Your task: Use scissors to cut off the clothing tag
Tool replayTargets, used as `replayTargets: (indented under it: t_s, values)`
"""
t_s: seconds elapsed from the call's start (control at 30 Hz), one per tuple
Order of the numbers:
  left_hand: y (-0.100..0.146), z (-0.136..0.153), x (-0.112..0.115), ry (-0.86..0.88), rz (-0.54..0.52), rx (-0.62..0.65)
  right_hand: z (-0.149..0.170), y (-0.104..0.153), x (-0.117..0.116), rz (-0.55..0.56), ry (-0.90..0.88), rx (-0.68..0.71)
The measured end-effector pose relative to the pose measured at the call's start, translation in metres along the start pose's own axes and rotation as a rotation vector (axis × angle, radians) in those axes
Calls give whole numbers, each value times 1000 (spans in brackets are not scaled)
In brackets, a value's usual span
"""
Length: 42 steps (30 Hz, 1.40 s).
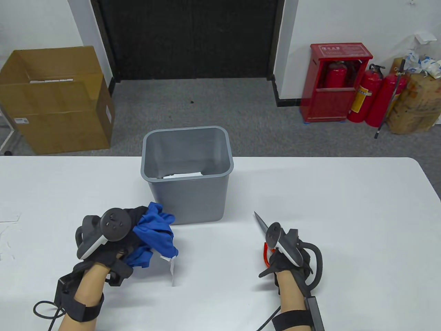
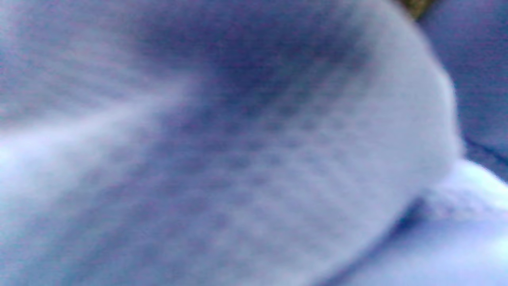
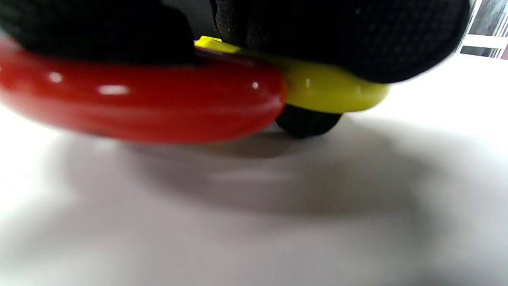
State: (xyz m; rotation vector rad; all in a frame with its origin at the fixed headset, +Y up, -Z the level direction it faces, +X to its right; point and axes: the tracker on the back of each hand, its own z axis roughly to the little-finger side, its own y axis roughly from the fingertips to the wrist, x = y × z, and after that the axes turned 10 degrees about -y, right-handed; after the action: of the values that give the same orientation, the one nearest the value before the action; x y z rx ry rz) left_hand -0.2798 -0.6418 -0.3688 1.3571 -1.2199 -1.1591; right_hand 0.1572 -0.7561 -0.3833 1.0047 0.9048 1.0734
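Looking down at the table [image 1: 344, 207], the left hand [image 1: 103, 241] grips a bunched blue garment [image 1: 155, 234] just in front of a gray bin [image 1: 186, 172], and a white tag [image 1: 171, 267] dangles from the cloth's lower edge, still attached. Well apart to the right, the right hand [image 1: 286, 255] holds the scissors [image 1: 263, 234], the blade tip pointing away toward the bin; the blades look closed, and how the fingers sit in the handles cannot be told from here. The left wrist view is filled with blurred blue cloth [image 2: 238, 159], with no fingers visible. In the right wrist view, gloved fingers [image 3: 337, 35] press down over the red and yellow handle loops [image 3: 158, 99], low over the tabletop. The risk I see is the tag swinging freely on its string: if the cloth isn't held taut, the blades could nick the garment instead, or close on nothing.
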Motion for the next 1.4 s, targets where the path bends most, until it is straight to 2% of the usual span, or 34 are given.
replayTargets:
  t_s: [0.13, 0.27, 0.37, 0.47, 0.5, 0.6, 0.7, 0.8, 0.93, 1.0, 1.17, 1.23, 1.4]
  values:
    - [1, -1, 1, 1, 8, 4, -1, 6, 6, -3, -189, 12]
    - [2, -1, 2, 1, 11, 7, -5, 9, 5, -69, -418, 48]
    - [1, 0, 2, 6, 9, 5, -14, 13, 8, -28, -512, 120]
    - [1, 3, 2, 21, 6, -3, -25, 20, 13, 81, -594, 250]
    - [0, 5, 2, 28, 8, -8, -31, 22, 14, 68, -629, 325]
    - [0, 10, 2, 50, 10, -23, -49, 31, 15, 33, -657, 398]
    - [-1, 13, 3, 60, 11, -33, -68, 38, 13, -89, -715, 467]
    - [0, 13, 3, 63, 10, -39, -81, 42, 12, -159, -780, 520]
    - [0, 14, 3, 71, 6, -44, -94, 51, 13, -188, -750, 599]
    - [0, 15, 3, 77, 3, -51, -98, 52, 11, -274, -740, 634]
    - [1, 20, 2, 96, -23, -101, -107, 56, -1, -389, -746, 691]
    - [2, 23, 1, 121, -46, -138, -112, 58, -6, -337, -717, 720]
    - [3, 30, 3, 150, -64, -198, -121, 62, -20, -411, -679, 723]
